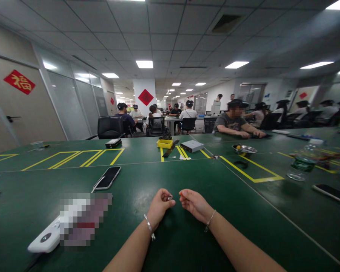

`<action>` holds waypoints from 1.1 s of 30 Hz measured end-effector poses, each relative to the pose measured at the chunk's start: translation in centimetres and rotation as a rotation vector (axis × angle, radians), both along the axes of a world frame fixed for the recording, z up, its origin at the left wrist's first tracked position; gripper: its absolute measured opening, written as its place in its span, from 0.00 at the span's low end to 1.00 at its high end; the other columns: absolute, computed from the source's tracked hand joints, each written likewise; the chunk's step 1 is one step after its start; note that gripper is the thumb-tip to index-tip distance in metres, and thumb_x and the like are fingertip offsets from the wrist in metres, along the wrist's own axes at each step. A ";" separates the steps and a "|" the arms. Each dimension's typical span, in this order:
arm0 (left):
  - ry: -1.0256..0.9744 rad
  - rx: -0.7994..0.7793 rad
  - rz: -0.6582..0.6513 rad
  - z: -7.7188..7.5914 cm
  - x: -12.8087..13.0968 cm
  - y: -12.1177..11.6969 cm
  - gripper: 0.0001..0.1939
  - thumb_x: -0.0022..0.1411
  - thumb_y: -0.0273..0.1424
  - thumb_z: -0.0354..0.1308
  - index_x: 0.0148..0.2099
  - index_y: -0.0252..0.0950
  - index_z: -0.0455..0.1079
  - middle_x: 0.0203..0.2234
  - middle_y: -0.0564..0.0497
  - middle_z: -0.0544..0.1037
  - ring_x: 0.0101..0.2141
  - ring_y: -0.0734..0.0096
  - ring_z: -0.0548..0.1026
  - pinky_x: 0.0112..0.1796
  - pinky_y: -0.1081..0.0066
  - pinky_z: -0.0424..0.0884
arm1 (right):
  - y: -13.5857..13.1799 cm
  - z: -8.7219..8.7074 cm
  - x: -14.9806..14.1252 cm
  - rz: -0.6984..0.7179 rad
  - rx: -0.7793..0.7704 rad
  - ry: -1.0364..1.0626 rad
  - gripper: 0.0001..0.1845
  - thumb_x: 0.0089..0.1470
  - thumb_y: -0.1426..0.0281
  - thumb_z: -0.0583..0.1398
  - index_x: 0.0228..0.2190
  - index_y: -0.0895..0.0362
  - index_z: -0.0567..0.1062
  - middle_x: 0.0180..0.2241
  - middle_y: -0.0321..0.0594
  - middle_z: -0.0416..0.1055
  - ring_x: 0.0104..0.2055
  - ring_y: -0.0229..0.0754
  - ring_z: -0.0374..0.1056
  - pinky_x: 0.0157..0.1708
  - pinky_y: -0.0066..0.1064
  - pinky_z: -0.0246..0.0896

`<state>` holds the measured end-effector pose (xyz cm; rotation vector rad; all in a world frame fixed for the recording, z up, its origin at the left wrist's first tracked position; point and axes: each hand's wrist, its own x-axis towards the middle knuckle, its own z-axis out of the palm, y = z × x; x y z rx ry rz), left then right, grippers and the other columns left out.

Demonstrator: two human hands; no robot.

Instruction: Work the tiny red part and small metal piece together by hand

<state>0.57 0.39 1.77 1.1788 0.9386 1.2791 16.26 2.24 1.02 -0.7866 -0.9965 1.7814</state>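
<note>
Green table | yellow tray, bottle beyond | left hand pinching metallic piece | right hand curled closed, contents unclear

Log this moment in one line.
left hand: holding small shiny object | right hand: pinched, contents unclear | hands: apart, over green table | yellow tray: farther ahead

Curled left hand near right hand

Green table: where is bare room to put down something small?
The table shows bare surface between the left phone and the left hand, and between the right hand and the rightmost phone. It is crowded at the far middle, around the yellow tray and gray box; a white device occupies the near left.
</note>
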 end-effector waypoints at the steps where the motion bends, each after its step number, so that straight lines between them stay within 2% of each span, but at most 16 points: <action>1: 0.009 0.004 0.003 -0.1 0.0 0.0 0.13 0.38 0.23 0.60 0.26 0.34 0.59 0.22 0.57 0.68 0.24 0.80 0.65 0.27 0.78 0.60 | 0.0 0.0 0.0 0.000 0.003 0.005 0.12 0.38 0.68 0.62 0.27 0.60 0.68 0.22 0.36 0.67 0.22 0.30 0.62 0.25 0.24 0.56; 6: 0.051 0.004 0.016 -0.2 -0.1 0.1 0.11 0.40 0.26 0.60 0.28 0.34 0.61 0.22 0.55 0.69 0.24 0.78 0.66 0.27 0.77 0.60 | -0.2 0.2 0.0 0.004 0.019 -0.006 0.14 0.33 0.74 0.64 0.26 0.59 0.67 0.27 0.36 0.69 0.24 0.30 0.63 0.28 0.25 0.56; 12: 0.098 -0.059 0.000 -0.1 -0.1 0.1 0.14 0.50 0.38 0.52 0.34 0.33 0.65 0.30 0.48 0.73 0.29 0.74 0.69 0.28 0.75 0.62 | -0.4 0.5 0.0 0.001 -0.006 0.003 0.13 0.35 0.73 0.63 0.27 0.59 0.66 0.26 0.37 0.69 0.24 0.31 0.63 0.28 0.25 0.56; 19: 0.075 -0.042 -0.007 -0.5 -0.2 0.2 0.19 0.51 0.44 0.49 0.34 0.32 0.66 0.19 0.52 0.70 0.21 0.77 0.66 0.23 0.76 0.60 | -0.3 0.8 0.0 0.008 -0.034 0.000 0.12 0.39 0.67 0.61 0.28 0.60 0.68 0.22 0.37 0.69 0.24 0.32 0.64 0.27 0.26 0.56; 25: 0.072 -0.053 0.001 -0.6 -0.2 0.3 0.20 0.51 0.44 0.48 0.34 0.31 0.67 0.17 0.53 0.68 0.19 0.78 0.65 0.22 0.77 0.59 | -0.2 0.4 0.0 0.003 -0.033 0.010 0.11 0.38 0.71 0.61 0.28 0.60 0.68 0.25 0.38 0.69 0.25 0.31 0.64 0.28 0.26 0.57; 29: 0.119 -0.049 0.016 -0.3 -0.2 0.1 0.18 0.50 0.42 0.51 0.35 0.33 0.68 0.21 0.52 0.70 0.24 0.76 0.67 0.24 0.77 0.60 | -0.1 0.0 0.1 0.001 -0.004 0.006 0.12 0.34 0.74 0.63 0.27 0.59 0.68 0.27 0.37 0.69 0.25 0.31 0.64 0.29 0.26 0.57; 33: 0.149 -0.044 0.031 0.0 -0.2 0.0 0.15 0.45 0.37 0.56 0.36 0.34 0.68 0.25 0.51 0.71 0.27 0.74 0.68 0.26 0.76 0.60 | -0.1 0.1 0.0 0.011 -0.003 0.004 0.13 0.35 0.71 0.63 0.27 0.59 0.68 0.26 0.37 0.69 0.25 0.31 0.64 0.28 0.26 0.57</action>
